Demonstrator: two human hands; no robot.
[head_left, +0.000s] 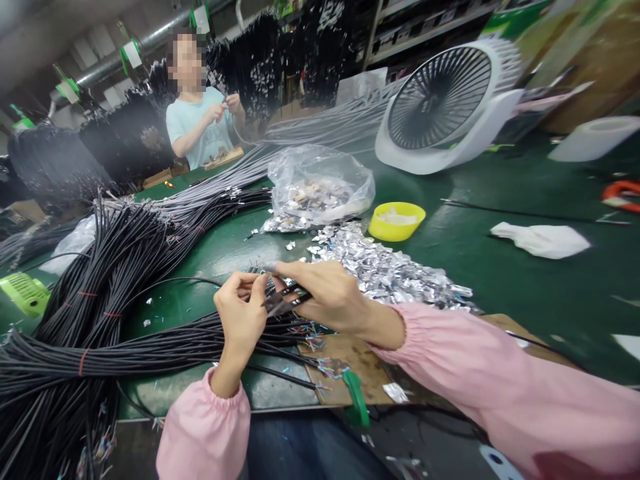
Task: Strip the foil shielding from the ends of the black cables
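My left hand (241,310) is closed, pinching the stripped end of a black cable (193,280) between thumb and fingers. Close against it, my right hand (333,293) is closed around a dark, bladed hand tool (285,300), which looks like small scissors or snips and points left. A grey cover sits on a finger of my right hand, near the cable's end. Below both hands lies a bundle of black cables (165,350), its cut ends showing coloured wires (320,367). My fingers hide most of the cable tip.
A heap of foil scraps (400,267) lies beyond my right hand, beside a clear plastic bag (325,183) and a yellow dish (397,221). A white fan (440,100) stands behind. Tied cable bundles (100,287) cover the left side. Across the table sits a person (200,120).
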